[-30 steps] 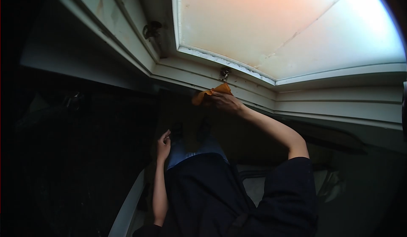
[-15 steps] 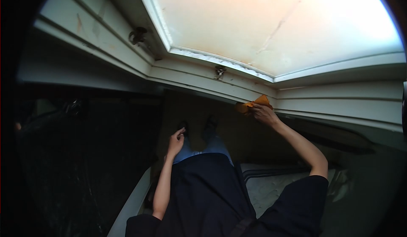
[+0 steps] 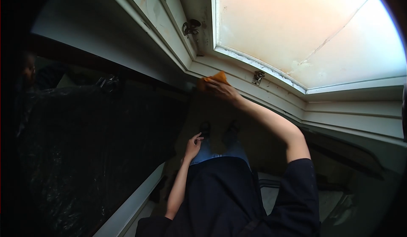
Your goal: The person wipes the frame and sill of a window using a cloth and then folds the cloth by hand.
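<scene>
My right hand (image 3: 222, 90) presses an orange cloth (image 3: 216, 78) against the lower ledge of the white window frame (image 3: 280, 102), close to its left corner. The fingers lie over the cloth and hide part of it; its left side fades into shadow. Low over my legs, my left hand (image 3: 194, 148) hangs in the air with loosely bent fingers a little apart and nothing visible in them. A metal window latch (image 3: 258, 77) sits on the frame to the right of the cloth, and a second latch (image 3: 191, 27) is on the left side.
The bright, frosted window pane (image 3: 292, 29) has a crack-like line across it. Dark plastic sheeting (image 3: 97, 152) covers something at the left, with part of a person (image 3: 29, 69) beyond it. A pale padded surface (image 3: 271, 199) lies at my right side.
My right hand has slid the orange cloth left along the ledge, from the right corner to near the left one. The view has shifted left; my left hand still hangs low.
</scene>
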A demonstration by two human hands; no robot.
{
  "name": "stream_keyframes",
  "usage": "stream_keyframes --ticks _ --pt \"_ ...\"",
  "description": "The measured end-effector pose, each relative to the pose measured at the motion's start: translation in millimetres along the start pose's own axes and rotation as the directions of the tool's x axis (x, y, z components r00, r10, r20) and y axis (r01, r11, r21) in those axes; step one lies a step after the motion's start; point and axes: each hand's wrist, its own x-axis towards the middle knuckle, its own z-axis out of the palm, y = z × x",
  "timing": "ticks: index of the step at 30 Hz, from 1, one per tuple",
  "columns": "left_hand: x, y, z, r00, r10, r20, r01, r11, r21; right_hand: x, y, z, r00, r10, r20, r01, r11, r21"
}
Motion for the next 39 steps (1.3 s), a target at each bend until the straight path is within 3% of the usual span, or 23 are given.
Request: stream_keyframes --ticks 4,8,10,11,13,14,16,17,19,20,22,23,25,26,28,29,31,32,34,38,39 --pt "-12 -14 -10 0.998 0.040 -0.041 -0.040 0.999 0.016 70 4 -11 0.991 0.089 -0.101 -0.095 0.994 -0.046" --pt "-16 -37 -16 0.993 0.055 -0.105 -0.056 0.998 -0.003 88 5 -17 0.995 0.092 0.043 -0.093 0.996 0.009" --pt "-20 -35 -16 0.995 -0.004 -0.097 0.000 0.999 -0.048 81 0 -16 0.974 0.184 -0.129 -0.205 0.962 -0.180" --pt "-21 -38 -17 0.995 0.009 -0.095 -0.011 1.000 -0.022 78 -1 -5 0.976 0.179 -0.124 -0.200 0.961 -0.189" --pt "-24 -45 -18 0.995 0.026 -0.096 -0.026 1.000 0.007 77 -4 25 0.942 0.200 -0.270 -0.182 0.979 0.090" --pt "-25 -50 -16 0.994 0.020 -0.109 -0.021 1.000 -0.005 69 3 13 0.942 0.201 -0.269 -0.183 0.979 0.091" --pt "-24 -55 -13 0.993 0.024 -0.117 -0.027 0.999 -0.023 37 27 -23 0.956 0.122 -0.267 -0.013 0.926 0.378" --pt "-24 -52 -13 0.995 -0.003 -0.100 0.000 0.999 -0.033 25 20 -16 0.957 0.120 -0.264 -0.013 0.928 0.372" --pt "-21 -47 -10 0.996 -0.031 -0.083 0.027 0.998 -0.050 3 -4 11 0.998 0.003 -0.062 -0.003 1.000 -0.011" --pt "-20 -43 -10 0.997 -0.045 -0.059 0.042 0.998 -0.046 -9 -6 10 0.998 0.000 -0.058 -0.001 1.000 -0.011" --pt "-16 -40 -9 0.998 -0.057 -0.022 0.056 0.998 -0.033 -37 -7 3 0.950 0.269 -0.160 -0.191 0.904 0.383" --pt "-13 -40 -8 1.000 -0.015 -0.025 0.015 1.000 -0.007 -52 -3 -11 0.949 0.277 -0.152 -0.201 0.901 0.384" --pt "-5 -37 -5 0.999 0.031 -0.021 -0.030 0.999 0.016 -82 12 -49 0.991 0.016 0.131 -0.010 0.999 -0.044" --pt "-3 -35 -4 0.999 0.043 -0.024 -0.044 0.999 -0.009 -104 -1 -25 0.991 0.014 0.136 -0.009 0.999 -0.044" --pt "-2 -31 -1 0.998 0.053 -0.017 -0.054 0.998 -0.029 -149 -43 48 0.965 0.160 -0.206 -0.200 0.960 -0.193" --pt "1 -28 -1 0.998 0.065 -0.005 -0.065 0.998 0.004 -163 -41 43 0.965 0.170 -0.199 -0.209 0.959 -0.191" --pt "4 -22 2 0.996 0.079 0.027 -0.081 0.996 0.043 -192 -31 16 0.967 0.211 -0.139 -0.166 0.945 0.280" --pt "5 -18 3 0.997 0.066 0.046 -0.068 0.997 0.042 -207 -23 -3 0.966 0.225 -0.129 -0.182 0.941 0.285" --pt "9 -13 4 0.997 0.051 0.066 -0.054 0.997 0.048 -235 -9 -32 0.997 0.048 0.068 -0.050 0.999 0.021" --pt "12 1 6 0.995 0.047 0.084 -0.054 0.994 0.093 -326 -53 13 0.947 0.141 0.289 -0.235 0.916 0.324" --pt "11 5 7 0.996 0.018 0.089 -0.025 0.996 0.086 -343 -52 9 0.943 0.134 0.306 -0.236 0.916 0.325"
